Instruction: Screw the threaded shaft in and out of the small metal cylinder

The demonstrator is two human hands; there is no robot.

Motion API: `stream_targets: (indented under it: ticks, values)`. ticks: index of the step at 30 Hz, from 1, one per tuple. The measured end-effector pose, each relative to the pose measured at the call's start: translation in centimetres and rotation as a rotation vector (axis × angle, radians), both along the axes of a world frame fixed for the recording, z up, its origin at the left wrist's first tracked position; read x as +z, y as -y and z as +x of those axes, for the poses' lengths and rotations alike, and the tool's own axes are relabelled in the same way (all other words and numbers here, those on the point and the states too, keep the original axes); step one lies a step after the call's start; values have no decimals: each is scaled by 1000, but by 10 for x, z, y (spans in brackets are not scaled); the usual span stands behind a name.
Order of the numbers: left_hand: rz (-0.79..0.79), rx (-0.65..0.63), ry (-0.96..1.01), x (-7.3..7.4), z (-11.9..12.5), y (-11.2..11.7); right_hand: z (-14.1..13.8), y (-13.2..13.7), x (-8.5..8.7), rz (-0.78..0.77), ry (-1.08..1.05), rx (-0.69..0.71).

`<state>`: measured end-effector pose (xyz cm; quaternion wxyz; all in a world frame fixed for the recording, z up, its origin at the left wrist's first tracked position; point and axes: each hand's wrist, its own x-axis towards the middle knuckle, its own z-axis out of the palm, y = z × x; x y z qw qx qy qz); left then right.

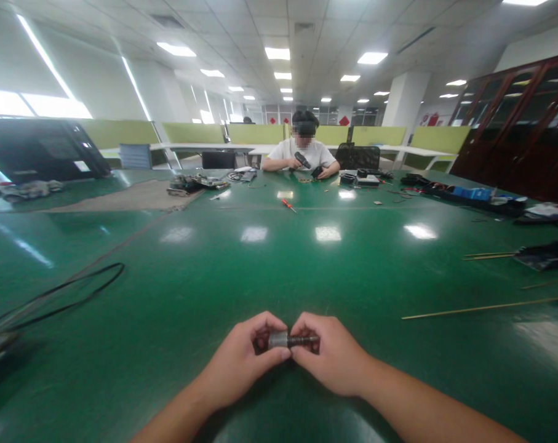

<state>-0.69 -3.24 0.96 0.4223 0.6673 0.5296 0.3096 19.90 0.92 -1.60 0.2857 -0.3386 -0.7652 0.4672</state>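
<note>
Metal part (282, 339) over the near side of the counter (260, 271), left hand (237, 357) with grip closed on the grey barrel (277, 340), right hand (338, 357) gripping the seemingly ridged shaft (302, 340), screwdriver (286, 204) toward the counter's far side

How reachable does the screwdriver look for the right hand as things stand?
Probably not: the right hand holds the metal part, and the screwdriver lies far across the table, though nothing visible blocks the way.
</note>
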Motion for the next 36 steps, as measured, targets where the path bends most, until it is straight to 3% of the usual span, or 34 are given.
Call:
stream_targets:
  ticks: [36]
  values:
    - [27, 17, -67, -2, -2, 0, 1, -2, 3, 2, -12, -10]
